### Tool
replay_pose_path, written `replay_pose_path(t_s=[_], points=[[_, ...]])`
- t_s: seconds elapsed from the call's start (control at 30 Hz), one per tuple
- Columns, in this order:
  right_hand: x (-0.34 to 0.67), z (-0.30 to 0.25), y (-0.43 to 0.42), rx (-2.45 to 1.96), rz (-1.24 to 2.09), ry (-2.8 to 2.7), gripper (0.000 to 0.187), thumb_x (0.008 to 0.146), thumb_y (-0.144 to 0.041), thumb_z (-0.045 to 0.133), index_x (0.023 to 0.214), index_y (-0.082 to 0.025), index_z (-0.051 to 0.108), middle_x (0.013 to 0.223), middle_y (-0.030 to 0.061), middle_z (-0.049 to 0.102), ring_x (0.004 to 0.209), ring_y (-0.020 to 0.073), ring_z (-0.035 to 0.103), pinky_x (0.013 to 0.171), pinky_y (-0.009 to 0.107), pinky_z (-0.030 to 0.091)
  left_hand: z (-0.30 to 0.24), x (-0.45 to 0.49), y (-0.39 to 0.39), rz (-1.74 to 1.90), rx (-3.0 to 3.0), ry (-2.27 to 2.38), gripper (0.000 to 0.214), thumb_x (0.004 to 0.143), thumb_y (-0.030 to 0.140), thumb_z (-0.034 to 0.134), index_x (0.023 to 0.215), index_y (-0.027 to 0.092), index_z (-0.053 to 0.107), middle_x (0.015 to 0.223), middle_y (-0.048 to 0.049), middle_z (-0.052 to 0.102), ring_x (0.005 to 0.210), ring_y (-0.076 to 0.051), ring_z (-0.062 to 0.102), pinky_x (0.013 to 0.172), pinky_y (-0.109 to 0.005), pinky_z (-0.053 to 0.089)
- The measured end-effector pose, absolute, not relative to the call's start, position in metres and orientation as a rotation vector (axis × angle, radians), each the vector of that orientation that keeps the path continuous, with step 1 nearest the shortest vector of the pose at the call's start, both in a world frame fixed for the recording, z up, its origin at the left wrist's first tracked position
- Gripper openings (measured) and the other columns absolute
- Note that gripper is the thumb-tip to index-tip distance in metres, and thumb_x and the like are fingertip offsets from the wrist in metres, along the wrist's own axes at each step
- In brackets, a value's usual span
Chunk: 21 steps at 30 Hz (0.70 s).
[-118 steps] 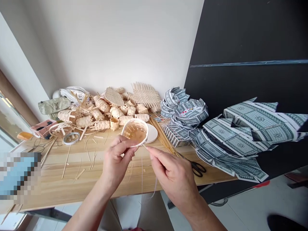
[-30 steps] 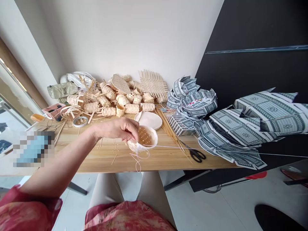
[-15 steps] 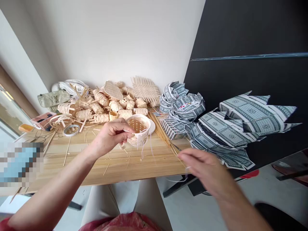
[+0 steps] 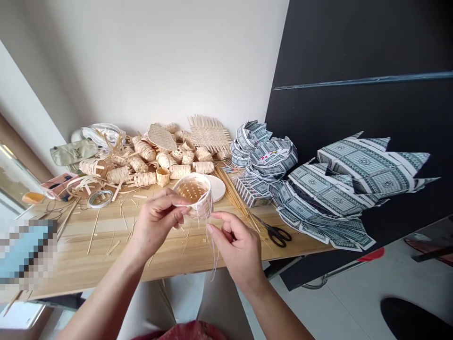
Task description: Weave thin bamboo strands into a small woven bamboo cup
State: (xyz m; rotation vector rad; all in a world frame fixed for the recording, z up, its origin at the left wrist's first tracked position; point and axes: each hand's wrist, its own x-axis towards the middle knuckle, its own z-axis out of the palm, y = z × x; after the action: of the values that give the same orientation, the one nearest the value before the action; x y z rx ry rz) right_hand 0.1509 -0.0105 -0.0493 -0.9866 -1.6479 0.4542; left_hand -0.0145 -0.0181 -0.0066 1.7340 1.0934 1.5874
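1. Two hands now work close together: the right hand (image 4: 239,250), out past the scissors' side of the worktop (image 4: 106,245) half a second earlier, has come back to just beside the left hand (image 4: 157,224).
2. The left hand is curled and grips a small woven bamboo basket (image 4: 193,193), fingers along the outside and thumb near the rim. The basket is held up over the worktop, tilted with its mouth toward the camera.
3. The right hand is partly open, with thumb and forefinger drawn near a white thread (image 4: 213,250) that hangs from the basket's rim. Whether they pinch it, I cannot tell.
4. Just past the basket lies a round white plate (image 4: 216,188), and beside that a bundle of bamboo skewers (image 4: 235,198), with black-handled scissors (image 4: 278,236) at their near end.
5. Further left is a heap of woven bamboo pieces (image 4: 141,163), with a roll of tape (image 4: 101,199) in front. Further right are folded playing-card constructions (image 4: 329,198).
6. Bamboo slivers (image 4: 113,246) lie on the wood near the left wrist, and the worktop's front edge runs just below both hands, above pale trousers (image 4: 184,302).
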Motion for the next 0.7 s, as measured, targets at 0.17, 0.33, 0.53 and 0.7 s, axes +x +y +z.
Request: replay_pose_path(t_s=[0.17, 0.33, 0.53, 0.7], points=[[0.142, -0.050, -0.005, -0.955, 0.435, -1.645, 0.009, 0.079, -0.024, 0.057, 0.079, -0.017, 0.062, 0.053, -0.0046, 0.047, 0.048, 0.0089, 0.040, 0.054, 0.022, 0.038, -0.011, -0.010, -0.020, 1.569, 1.687, 1.060, 0.006, 0.074, 0.019, 0.066, 0.072, 0.018, 0.071, 0.064, 0.0008, 0.054, 0.046, -0.004, 0.052, 0.041, -0.012, 0.045], [0.149, -0.043, -0.008, -0.796, 1.089, -1.558, 0.017, 0.081, -0.028, 0.054, 0.068, -0.018, 0.052, 0.055, -0.0052, 0.039, 0.050, 0.0082, 0.033, 0.048, 0.020, 0.028, -0.012, -0.012, -0.019, 1.589, 1.665, 1.080, 0.006, 0.074, 0.022, 0.067, 0.073, 0.018, 0.071, 0.067, -0.0001, 0.055, 0.047, -0.004, 0.052, 0.041, -0.013, 0.045], [0.174, -0.033, -0.028, -0.374, 1.709, -1.690, 0.028, 0.081, -0.032, 0.055, 0.060, -0.017, 0.043, 0.055, -0.0050, 0.035, 0.051, 0.0073, 0.029, 0.048, 0.021, 0.024, -0.014, -0.015, -0.013, 1.621, 1.638, 1.087, 0.012, 0.070, 0.029, 0.072, 0.069, 0.017, 0.071, 0.065, 0.0000, 0.055, 0.044, -0.005, 0.052, 0.039, -0.015, 0.045], [0.179, -0.034, -0.034, -0.512, 1.629, -1.865, 0.027, 0.080, -0.031, 0.054, 0.059, -0.018, 0.042, 0.054, -0.0050, 0.035, 0.051, 0.0077, 0.030, 0.048, 0.021, 0.024, -0.017, -0.014, -0.005, 1.692, 1.590, 1.125, 0.013, 0.070, 0.029, 0.071, 0.067, 0.016, 0.070, 0.067, 0.0000, 0.055, 0.045, -0.004, 0.051, 0.041, -0.015, 0.045]])
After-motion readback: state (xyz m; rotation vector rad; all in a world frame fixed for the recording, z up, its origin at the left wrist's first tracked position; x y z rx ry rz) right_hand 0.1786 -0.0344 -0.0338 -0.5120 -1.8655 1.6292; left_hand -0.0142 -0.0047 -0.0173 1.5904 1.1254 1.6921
